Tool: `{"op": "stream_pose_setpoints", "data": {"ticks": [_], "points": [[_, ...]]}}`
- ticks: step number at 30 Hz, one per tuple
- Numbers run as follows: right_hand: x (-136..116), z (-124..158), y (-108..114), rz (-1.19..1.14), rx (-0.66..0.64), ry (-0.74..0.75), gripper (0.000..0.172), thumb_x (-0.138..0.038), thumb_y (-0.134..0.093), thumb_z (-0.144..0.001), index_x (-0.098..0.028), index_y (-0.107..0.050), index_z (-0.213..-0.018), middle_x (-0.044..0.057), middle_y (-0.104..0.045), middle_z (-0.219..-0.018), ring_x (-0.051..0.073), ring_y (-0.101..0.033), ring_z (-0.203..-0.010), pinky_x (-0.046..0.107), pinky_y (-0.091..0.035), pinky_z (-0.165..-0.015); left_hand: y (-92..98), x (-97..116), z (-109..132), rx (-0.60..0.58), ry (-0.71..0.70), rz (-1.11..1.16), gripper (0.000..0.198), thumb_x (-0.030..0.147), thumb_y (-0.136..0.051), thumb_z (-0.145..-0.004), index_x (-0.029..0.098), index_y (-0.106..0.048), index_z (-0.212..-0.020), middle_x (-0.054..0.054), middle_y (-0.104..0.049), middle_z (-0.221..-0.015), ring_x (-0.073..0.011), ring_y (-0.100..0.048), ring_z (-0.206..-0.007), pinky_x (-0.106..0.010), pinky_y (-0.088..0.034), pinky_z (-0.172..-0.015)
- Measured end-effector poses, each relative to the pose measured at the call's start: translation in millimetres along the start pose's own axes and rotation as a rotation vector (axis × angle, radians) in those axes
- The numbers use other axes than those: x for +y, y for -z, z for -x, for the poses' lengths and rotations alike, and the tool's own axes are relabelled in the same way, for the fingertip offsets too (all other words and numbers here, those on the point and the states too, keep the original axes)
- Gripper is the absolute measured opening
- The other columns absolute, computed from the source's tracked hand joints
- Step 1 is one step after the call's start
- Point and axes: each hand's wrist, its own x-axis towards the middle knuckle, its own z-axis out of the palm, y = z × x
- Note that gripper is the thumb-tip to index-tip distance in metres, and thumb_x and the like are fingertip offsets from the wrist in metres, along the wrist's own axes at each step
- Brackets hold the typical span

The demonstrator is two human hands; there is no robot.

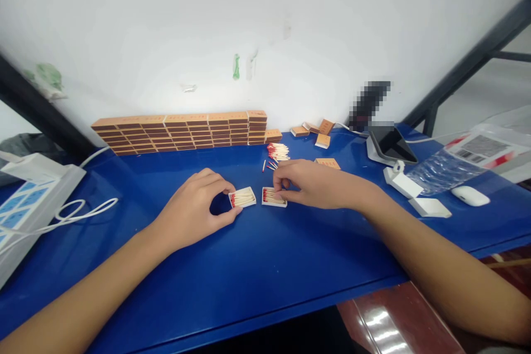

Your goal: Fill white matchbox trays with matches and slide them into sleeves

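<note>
My left hand (203,199) grips the left end of a white matchbox tray (250,204) between thumb and fingers; red-tipped matches (243,197) lie in it. Just right of it, a second matchbox tray (275,205) with matches lies on the blue table (257,265). Over its right end hangs my right hand (301,183), fingers bent and pinched together at the matches. Whatever is between those fingertips is hidden. Behind the right hand lies a heap of loose matches (277,151), with a few strays nearer.
Stacked matchboxes (182,133) line the wall. Several loose matchbox sleeves (323,140) lie right of them. Farther right are a phone on a stand (392,145), white adapters (404,182), a white earbud case (470,196) and plastic wrap (440,171). At left sits a power strip (25,210) with cables.
</note>
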Motion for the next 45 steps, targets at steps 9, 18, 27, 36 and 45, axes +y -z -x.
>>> {"op": "stream_pose_setpoints", "data": {"ticks": [9, 18, 27, 36, 45], "points": [[14.6, -14.0, -3.7, 0.057, 0.234, -0.008, 0.020, -0.020, -0.055, -0.101, -0.021, -0.070, -0.115, 0.007, -0.065, -0.106, 0.020, -0.062, -0.091, 0.030, -0.043, -0.078, 0.1, 0.5, -0.1, -0.014, 0.009, -0.008, 0.021, 0.040, -0.069, -0.095, 0.023, -0.073, -0.105, -0.006, -0.075, -0.103, -0.0263, -0.065, -0.101, -0.044, -0.053, -0.088], [31.8, -13.2, -1.6, 0.150, 0.169, -0.216, 0.023, -0.038, -0.070, -0.095, -0.018, -0.068, -0.106, 0.010, -0.064, -0.108, 0.022, -0.061, -0.085, 0.034, -0.044, -0.075, 0.7, 1.0, -0.7, -0.004, 0.004, 0.000, 0.018, 0.038, -0.071, -0.093, 0.023, -0.073, -0.102, -0.005, -0.076, -0.103, -0.0263, -0.065, -0.100, -0.044, -0.053, -0.089], [28.8, -12.5, -0.1, 0.178, 0.048, -0.303, 0.022, -0.035, -0.060, -0.102, -0.019, -0.068, -0.090, 0.009, -0.072, -0.096, 0.022, -0.062, -0.082, 0.033, -0.039, -0.068, 0.0, -0.5, 0.4, -0.016, 0.010, -0.006, 0.022, 0.041, -0.070, -0.094, 0.022, -0.073, -0.105, -0.006, -0.075, -0.105, -0.0267, -0.065, -0.103, -0.044, -0.053, -0.089], [19.7, -26.5, -19.8, 0.180, 0.232, -0.374, 0.019, -0.037, -0.061, -0.100, -0.019, -0.066, -0.096, 0.011, -0.072, -0.107, 0.024, -0.065, -0.088, 0.035, -0.042, -0.071, 0.3, -0.2, 0.3, -0.017, 0.015, -0.006, 0.021, 0.041, -0.069, -0.095, 0.023, -0.073, -0.105, -0.006, -0.075, -0.105, -0.0268, -0.065, -0.101, -0.045, -0.053, -0.089], [16.2, -31.3, -19.0, 0.118, 0.191, -0.439, 0.018, -0.030, -0.059, -0.104, -0.019, -0.070, -0.095, 0.012, -0.074, -0.108, 0.027, -0.069, -0.094, 0.036, -0.045, -0.074, 1.3, 0.4, 0.2, -0.025, 0.024, -0.003, 0.021, 0.041, -0.070, -0.094, 0.023, -0.073, -0.105, -0.005, -0.075, -0.104, -0.0269, -0.065, -0.102, -0.045, -0.053, -0.089]]}}
